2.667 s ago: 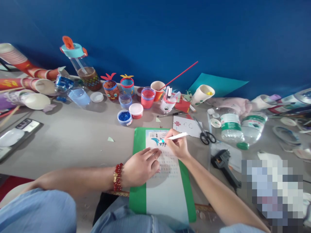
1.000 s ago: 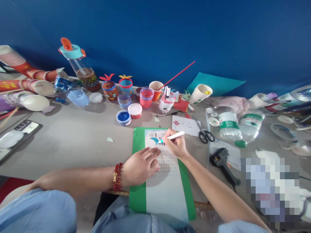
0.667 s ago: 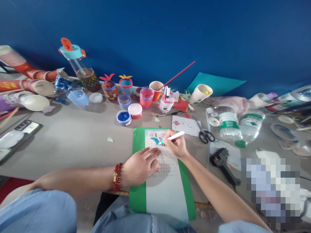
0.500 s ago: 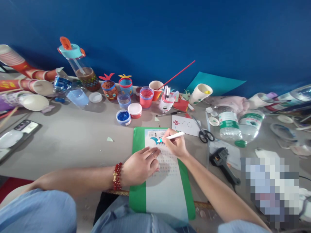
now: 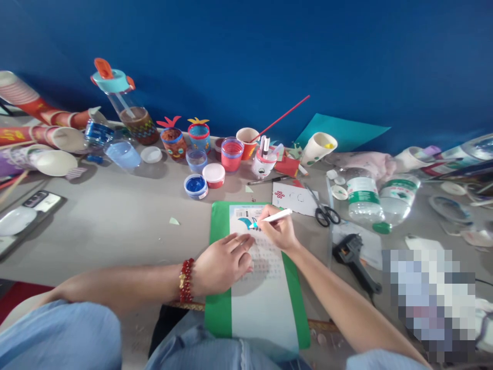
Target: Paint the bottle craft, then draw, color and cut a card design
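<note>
My right hand [image 5: 278, 229] is closed around a white marker [image 5: 278, 216]. Its blue tip rests on a small drawing [image 5: 245, 223] of pointed, leaf-like shapes with dark outlines, partly coloured blue. That drawing is near the top of a white printed sheet [image 5: 262, 308], which lies on a green board [image 5: 219, 313] at the table's front edge. My left hand [image 5: 223, 263] lies flat on the sheet just below the drawing, fingers stretched out and holding nothing. A red bead bracelet [image 5: 186, 280] circles the left wrist. Part of the drawing is hidden behind my right fingers.
Behind the board stand an open blue paint pot [image 5: 196, 186], decorated cups [image 5: 199, 136] and a pen cup [image 5: 264, 165]. Scissors [image 5: 327, 216], a glue gun [image 5: 356, 262] and plastic bottles [image 5: 362, 195] lie to the right. A drink bottle [image 5: 133, 110] and paper cups [image 5: 63, 139] are at left.
The marker tip has shifted very slightly within the drawing. Both hands otherwise stay in place.
</note>
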Demonstrator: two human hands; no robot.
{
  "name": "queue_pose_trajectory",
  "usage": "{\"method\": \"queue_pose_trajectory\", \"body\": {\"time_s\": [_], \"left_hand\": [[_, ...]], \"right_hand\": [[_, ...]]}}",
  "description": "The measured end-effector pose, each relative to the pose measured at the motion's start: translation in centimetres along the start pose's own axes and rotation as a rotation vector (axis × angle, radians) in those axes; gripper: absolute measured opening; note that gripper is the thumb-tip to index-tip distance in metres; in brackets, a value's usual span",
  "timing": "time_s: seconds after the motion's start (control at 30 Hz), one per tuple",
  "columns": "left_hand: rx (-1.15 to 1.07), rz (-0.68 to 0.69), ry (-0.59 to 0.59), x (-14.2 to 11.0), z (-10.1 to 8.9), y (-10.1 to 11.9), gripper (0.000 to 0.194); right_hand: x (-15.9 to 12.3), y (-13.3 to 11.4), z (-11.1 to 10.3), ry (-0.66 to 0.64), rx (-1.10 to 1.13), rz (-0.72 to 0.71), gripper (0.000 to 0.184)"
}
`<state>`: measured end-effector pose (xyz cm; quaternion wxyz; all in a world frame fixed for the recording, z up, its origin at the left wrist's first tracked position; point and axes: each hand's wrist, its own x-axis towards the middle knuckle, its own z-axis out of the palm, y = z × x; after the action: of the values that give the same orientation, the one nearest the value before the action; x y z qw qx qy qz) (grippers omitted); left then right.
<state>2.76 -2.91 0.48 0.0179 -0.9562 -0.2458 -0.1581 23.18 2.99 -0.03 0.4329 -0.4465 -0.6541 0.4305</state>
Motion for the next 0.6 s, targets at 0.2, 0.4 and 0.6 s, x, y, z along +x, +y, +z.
{"method": "queue_pose_trajectory", "body": {"time_s": [0.2,0.4,0.6], "left_hand": [[0.014,0.001,-0.009,-0.03,-0.05,-0.02,0.026],[-0.003,0.002,0.009,0.07,-0.20,-0.05,0.025],[-0.013,0.004,-0.010,-0.04,-0.04,-0.06,0.025]], "right_hand": [[0.02,-0.22,0.00,-0.003,0.005,-0.006,0.016],[-0.12,-0.01,-0.13,0.053,-0.018,0.010,0.015],[-0.04,-0.30,-0.12,0.045,-0.015,0.014,0.016]]}}
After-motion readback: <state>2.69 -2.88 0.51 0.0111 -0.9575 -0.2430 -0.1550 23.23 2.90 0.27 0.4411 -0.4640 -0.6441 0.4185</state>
